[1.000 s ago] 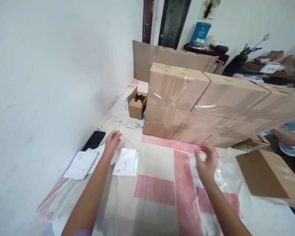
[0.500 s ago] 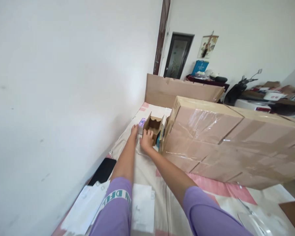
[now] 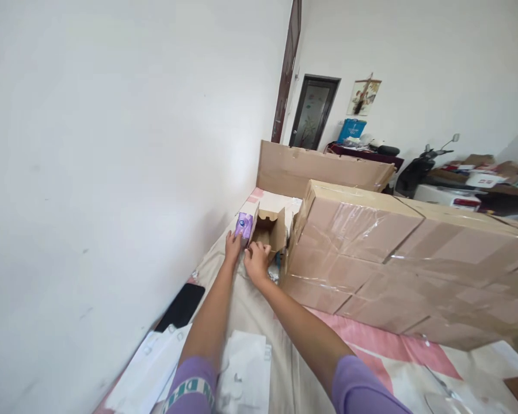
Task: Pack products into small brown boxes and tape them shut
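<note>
A small purple pack (image 3: 244,223) with a dark blue mark stands beside the left wall of an open brown cardboard box (image 3: 278,233). My left hand (image 3: 233,247) is closed on the pack's lower left side, with its fingertips partly hidden. Close by on the right, my right hand (image 3: 257,259) curls its fingers over the near edge of the cardboard box. The inside of this box shows bare brown card. Something blue and shiny, partly hidden, lies between the box and the large taped carton stack.
Taped cartons (image 3: 358,236) form a wall on the right, and a cardboard panel (image 3: 323,167) stands behind. White paper sheets (image 3: 151,368) and a black flat object (image 3: 182,307) lie near the white wall (image 3: 112,144) on the left. A patterned cloth (image 3: 280,345) covers the surface.
The purple pack now shows more of its face and sits more upright against the box. Both hands stay close together at the box. The view has tilted up slightly.
</note>
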`<state>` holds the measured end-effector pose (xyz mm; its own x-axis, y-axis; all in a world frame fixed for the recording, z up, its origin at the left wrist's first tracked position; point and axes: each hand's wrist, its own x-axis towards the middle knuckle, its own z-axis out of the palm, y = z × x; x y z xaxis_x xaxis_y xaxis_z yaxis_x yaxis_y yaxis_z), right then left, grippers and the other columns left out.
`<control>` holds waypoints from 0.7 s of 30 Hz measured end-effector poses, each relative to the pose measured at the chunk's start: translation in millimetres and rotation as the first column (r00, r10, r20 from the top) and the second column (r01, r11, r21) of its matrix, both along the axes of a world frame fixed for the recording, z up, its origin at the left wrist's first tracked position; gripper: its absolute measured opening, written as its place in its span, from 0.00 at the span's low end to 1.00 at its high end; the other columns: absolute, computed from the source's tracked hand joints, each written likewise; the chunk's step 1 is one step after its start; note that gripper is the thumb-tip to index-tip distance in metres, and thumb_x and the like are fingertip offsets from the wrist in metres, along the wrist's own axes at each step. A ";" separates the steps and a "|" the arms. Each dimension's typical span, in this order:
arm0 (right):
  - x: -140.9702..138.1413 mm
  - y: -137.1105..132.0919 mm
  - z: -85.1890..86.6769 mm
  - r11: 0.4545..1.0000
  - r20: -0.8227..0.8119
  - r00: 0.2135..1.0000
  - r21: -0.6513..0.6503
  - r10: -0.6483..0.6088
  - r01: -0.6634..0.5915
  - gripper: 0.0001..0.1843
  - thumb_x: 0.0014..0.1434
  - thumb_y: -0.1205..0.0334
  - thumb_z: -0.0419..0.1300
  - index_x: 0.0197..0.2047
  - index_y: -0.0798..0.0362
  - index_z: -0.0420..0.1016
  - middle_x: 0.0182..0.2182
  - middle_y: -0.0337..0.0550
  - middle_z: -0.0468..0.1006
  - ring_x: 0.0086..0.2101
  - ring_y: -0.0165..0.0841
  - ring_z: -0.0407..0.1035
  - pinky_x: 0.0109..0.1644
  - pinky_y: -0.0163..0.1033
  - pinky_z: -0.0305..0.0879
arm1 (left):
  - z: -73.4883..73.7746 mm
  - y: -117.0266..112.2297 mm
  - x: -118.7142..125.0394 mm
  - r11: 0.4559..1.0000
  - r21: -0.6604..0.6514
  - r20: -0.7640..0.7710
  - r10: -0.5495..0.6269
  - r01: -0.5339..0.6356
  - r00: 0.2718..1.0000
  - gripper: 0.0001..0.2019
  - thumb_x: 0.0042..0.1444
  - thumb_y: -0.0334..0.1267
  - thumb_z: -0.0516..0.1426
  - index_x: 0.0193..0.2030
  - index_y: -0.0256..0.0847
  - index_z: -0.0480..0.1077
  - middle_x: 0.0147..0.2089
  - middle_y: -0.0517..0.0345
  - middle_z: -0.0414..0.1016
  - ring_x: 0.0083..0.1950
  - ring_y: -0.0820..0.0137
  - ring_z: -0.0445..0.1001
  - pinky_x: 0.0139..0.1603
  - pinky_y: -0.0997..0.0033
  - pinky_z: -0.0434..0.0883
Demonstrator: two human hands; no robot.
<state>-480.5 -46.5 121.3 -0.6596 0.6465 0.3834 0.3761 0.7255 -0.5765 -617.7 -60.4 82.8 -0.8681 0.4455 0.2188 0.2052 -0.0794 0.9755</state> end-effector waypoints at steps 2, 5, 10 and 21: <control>25.3 -22.2 4.0 0.998 -0.068 0.995 0.001 0.069 -0.069 0.06 0.66 0.65 0.55 0.39 0.53 0.74 0.45 0.49 0.76 0.52 0.45 0.58 0.60 0.47 0.58 | 4.7 -40.2 13.0 0.996 -0.026 -0.083 0.084 -0.087 0.993 0.22 0.68 0.50 0.55 0.63 0.40 0.69 0.73 0.44 0.60 0.73 0.51 0.58 0.72 0.38 0.56; 80.3 -53.1 7.5 0.986 -0.142 0.976 0.006 0.167 -0.167 0.05 0.62 0.64 0.59 0.33 0.51 0.72 0.40 0.47 0.75 0.51 0.44 0.59 0.60 0.48 0.58 | 7.7 -119.1 54.6 0.988 -0.054 -0.230 0.132 -0.148 0.964 0.29 0.71 0.57 0.45 0.61 0.39 0.73 0.78 0.45 0.49 0.79 0.52 0.44 0.78 0.44 0.42; 219.2 -75.4 10.7 0.926 -0.375 0.858 0.005 0.351 -0.377 0.05 0.53 0.68 0.60 0.35 0.51 0.72 0.38 0.45 0.71 0.44 0.43 0.64 0.48 0.46 0.65 | 5.7 -250.1 192.5 0.978 -0.150 -0.517 0.045 -0.143 0.855 0.30 0.67 0.62 0.48 0.61 0.44 0.75 0.80 0.51 0.43 0.79 0.49 0.42 0.77 0.41 0.43; 513.4 -37.3 36.0 0.899 0.030 0.901 -0.100 0.432 -0.427 0.09 0.55 0.72 0.58 0.28 0.50 0.64 0.29 0.43 0.69 0.37 0.42 0.64 0.38 0.45 0.66 | -41.1 -258.5 472.0 0.823 -0.549 -0.733 -0.556 0.142 0.392 0.22 0.60 0.56 0.61 0.58 0.51 0.74 0.78 0.56 0.53 0.78 0.45 0.41 0.73 0.38 0.33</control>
